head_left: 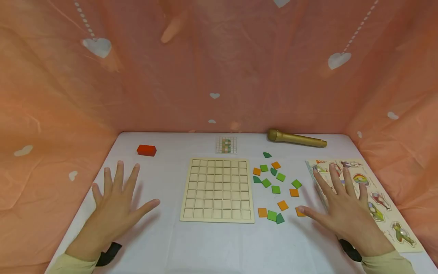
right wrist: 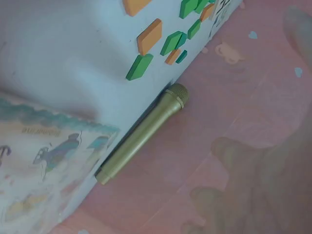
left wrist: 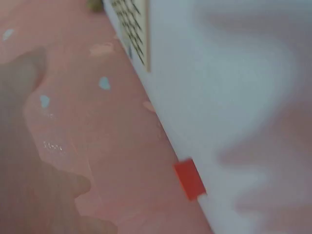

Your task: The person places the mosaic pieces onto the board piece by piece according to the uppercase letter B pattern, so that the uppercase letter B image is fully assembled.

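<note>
My left hand [head_left: 114, 209] hovers over the table's left side, fingers spread and straight, holding nothing. Beyond its fingertips lies a red block [head_left: 146, 150], also visible in the left wrist view. On the right, my right hand [head_left: 345, 213] is spread the same way above a wooden picture puzzle board [head_left: 397, 228], partly covering it. Its thumb tip overlaps an orange square tile [head_left: 300, 212] in the head view. A pale wooden grid board [head_left: 219, 190] with bare cells lies between the hands. Loose orange squares, green squares [head_left: 275, 189] and dark green quarter-round pieces [head_left: 280, 218] lie scattered to its right.
A small pattern card [head_left: 226, 145] with a coloured figure on a grid lies behind the grid board. At the back right rests a gold microphone [head_left: 297, 138]. Pink curtains [head_left: 219, 76] with hearts enclose the white table [head_left: 205, 247] at the back and sides.
</note>
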